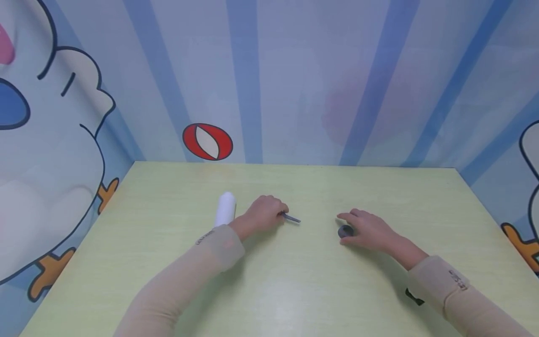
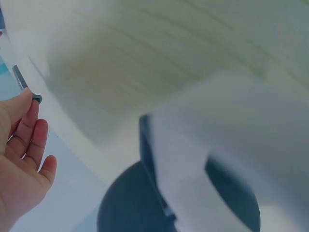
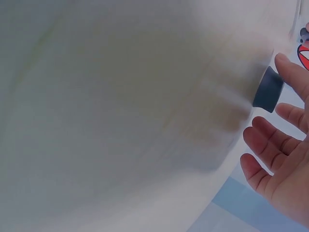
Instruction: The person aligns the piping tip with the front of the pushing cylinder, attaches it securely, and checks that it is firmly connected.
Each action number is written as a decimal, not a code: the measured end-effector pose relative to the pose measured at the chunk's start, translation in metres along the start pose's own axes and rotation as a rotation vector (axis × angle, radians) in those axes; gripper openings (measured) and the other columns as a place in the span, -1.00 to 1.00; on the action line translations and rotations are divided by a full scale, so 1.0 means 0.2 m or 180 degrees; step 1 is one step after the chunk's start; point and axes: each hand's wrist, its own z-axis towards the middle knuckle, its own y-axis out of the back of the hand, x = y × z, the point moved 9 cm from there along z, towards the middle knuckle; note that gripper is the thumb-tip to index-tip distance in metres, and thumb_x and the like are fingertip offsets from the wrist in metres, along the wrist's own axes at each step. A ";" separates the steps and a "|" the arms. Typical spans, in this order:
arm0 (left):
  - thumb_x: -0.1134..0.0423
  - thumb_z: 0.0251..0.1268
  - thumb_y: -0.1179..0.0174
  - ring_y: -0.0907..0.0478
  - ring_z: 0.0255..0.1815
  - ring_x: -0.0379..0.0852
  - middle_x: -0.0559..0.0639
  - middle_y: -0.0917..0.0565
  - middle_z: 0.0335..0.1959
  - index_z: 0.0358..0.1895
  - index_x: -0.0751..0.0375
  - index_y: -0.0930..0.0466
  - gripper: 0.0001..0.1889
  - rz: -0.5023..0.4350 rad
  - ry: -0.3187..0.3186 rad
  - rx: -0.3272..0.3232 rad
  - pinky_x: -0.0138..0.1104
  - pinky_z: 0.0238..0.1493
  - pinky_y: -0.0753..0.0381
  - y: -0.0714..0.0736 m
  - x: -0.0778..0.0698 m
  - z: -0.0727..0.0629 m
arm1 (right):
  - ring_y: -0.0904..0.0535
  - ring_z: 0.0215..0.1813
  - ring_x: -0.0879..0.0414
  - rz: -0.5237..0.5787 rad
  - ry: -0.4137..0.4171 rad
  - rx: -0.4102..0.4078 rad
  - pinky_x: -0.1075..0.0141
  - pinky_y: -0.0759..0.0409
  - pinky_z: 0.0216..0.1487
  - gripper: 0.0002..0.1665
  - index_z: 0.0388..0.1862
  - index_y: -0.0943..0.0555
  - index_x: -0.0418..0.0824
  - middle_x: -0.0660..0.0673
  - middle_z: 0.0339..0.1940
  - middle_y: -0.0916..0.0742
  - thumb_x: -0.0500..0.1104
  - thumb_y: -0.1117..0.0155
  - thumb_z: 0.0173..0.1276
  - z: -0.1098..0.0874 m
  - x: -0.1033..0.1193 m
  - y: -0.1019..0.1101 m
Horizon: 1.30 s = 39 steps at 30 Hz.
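My left hand (image 1: pixel 266 213) pinches a slim dark grey stick-like piece (image 1: pixel 292 218) between thumb and fingertips, its thin end pointing right. In the left wrist view the stick (image 2: pixel 20 77) has a rounded end at the fingertips, and the other fingers are loosely bent. On the right, my right hand (image 1: pixel 372 230) reaches around a small dark grey round piece (image 1: pixel 345 231) with a hollow in its top. The right wrist view shows this short piece (image 3: pixel 269 90), with a narrowed waist, between the spread thumb and index finger; the other fingers are extended.
A white rounded cylinder (image 1: pixel 226 208) lies or stands behind the left sleeve (image 1: pixel 210 252), which partly hides it. Both hands are over a pale yellow-green table (image 1: pixel 294 299). A blue striped printed backdrop (image 1: pixel 290 84) rises along its far edge.
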 end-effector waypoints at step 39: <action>0.30 0.10 -0.16 -0.47 -0.45 -0.15 -0.06 -0.66 -0.40 -0.29 0.14 -0.64 -0.88 -0.0159 0.0154 -0.0083 -0.31 -0.27 -0.46 0.08 0.08 -0.08 | -0.49 -0.28 0.13 0.0614 -0.0067 -0.0132 0.29 -0.45 -0.32 -0.56 -0.07 -0.53 -0.26 -0.09 -0.27 -0.61 -0.11 -0.30 0.07 0.03 0.02 0.10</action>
